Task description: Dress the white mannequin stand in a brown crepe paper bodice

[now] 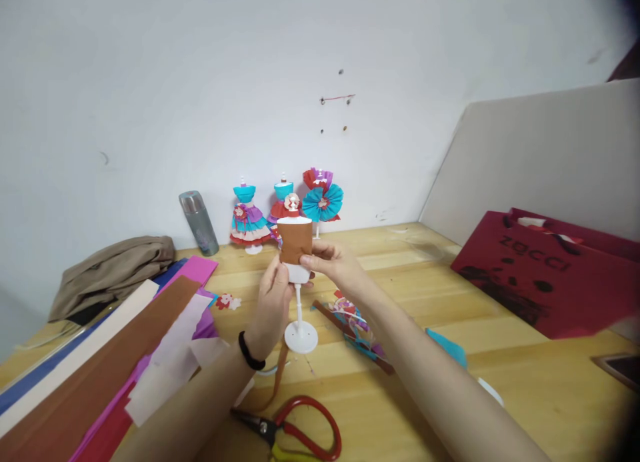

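Note:
A small white dress-form mannequin (299, 275) stands upright on its round base (301, 337) in front of me. Brown crepe paper (295, 241) is wrapped about its torso, and a red band (289, 213) circles its neck. My left hand (273, 292) pinches the lower left side of the torso. On the right side, my right hand (333, 265) presses its thumb on the paper's lower edge, its fingers behind the form and partly hidden. Below lie red-handled scissors (310, 425) and a thin brown paper strip (280, 375).
Behind stand several mannequins in paper dresses (250, 215). Coloured paper sheets (115, 349) and a brown cloth (115, 269) cover the left side. There is a grey bottle (199, 222) by the wall, a red bag (545, 275) at right, and paper scraps (355, 325) near my right arm.

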The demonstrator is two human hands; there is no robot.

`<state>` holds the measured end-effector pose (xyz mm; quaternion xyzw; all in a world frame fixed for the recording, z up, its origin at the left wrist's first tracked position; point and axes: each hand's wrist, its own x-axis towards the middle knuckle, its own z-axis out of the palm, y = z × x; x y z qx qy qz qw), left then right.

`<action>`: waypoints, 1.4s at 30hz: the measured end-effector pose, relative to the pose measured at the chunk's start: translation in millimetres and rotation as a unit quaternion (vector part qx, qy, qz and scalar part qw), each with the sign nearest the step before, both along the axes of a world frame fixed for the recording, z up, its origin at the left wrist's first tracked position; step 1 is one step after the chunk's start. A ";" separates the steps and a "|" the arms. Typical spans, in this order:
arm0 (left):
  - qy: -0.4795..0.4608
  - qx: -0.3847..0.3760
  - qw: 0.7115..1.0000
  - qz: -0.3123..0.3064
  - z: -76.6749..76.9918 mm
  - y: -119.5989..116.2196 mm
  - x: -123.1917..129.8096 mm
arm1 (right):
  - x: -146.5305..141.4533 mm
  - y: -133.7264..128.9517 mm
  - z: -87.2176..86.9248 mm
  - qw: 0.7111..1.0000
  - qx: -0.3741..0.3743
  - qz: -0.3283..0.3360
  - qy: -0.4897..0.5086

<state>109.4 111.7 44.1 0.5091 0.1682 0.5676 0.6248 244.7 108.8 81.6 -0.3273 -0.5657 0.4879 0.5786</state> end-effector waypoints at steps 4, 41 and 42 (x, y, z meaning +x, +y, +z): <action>0.031 -0.008 0.998 0.045 1.7 -4.3 -0.4 | -8.8 -4.3 -0.6 1.000 -0.008 -0.008 0.002; 0.000 -0.065 0.998 0.010 6.3 -4.7 3.5 | -10.1 9.7 -22.7 0.950 -0.170 0.164 0.205; 0.003 -0.064 0.998 0.016 6.5 -3.8 3.2 | -9.2 9.1 -21.5 0.950 -0.170 0.162 0.206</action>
